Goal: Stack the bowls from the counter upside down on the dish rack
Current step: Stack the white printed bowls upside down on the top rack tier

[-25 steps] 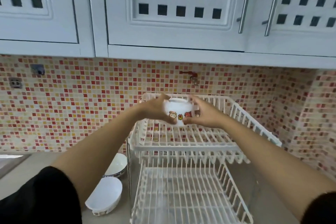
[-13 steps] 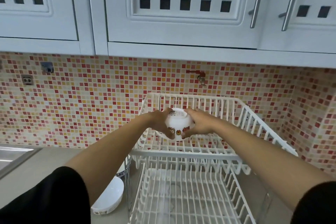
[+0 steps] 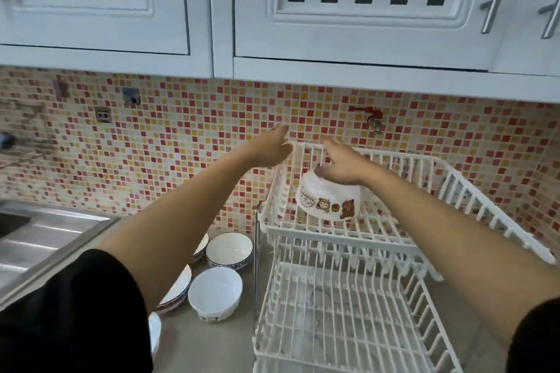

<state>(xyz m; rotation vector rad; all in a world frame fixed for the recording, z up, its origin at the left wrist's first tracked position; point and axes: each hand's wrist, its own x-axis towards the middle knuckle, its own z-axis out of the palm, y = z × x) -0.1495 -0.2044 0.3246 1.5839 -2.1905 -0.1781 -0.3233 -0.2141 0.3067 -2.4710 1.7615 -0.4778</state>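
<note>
We are resting a white plastic bowl with cartoon stickers (image 3: 328, 201) upside down on the top tier of the white wire two-tier dish rack (image 3: 348, 239), near its back left corner. Our right hand (image 3: 341, 165) is hovering over the bowl's base, fingers loosely spread; whether it is touching we cannot tell. Our left hand (image 3: 269, 148) is hanging empty beside the rack's left edge, fingers extended. On the grey counter (image 3: 194, 339), left of the rack, white ceramic bowls (image 3: 215, 297) are sitting upright.

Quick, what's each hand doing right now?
Left hand: open, holding nothing, beside the rack.
Right hand: open, fingers spread over the upside-down bowl, not gripping it.
</note>
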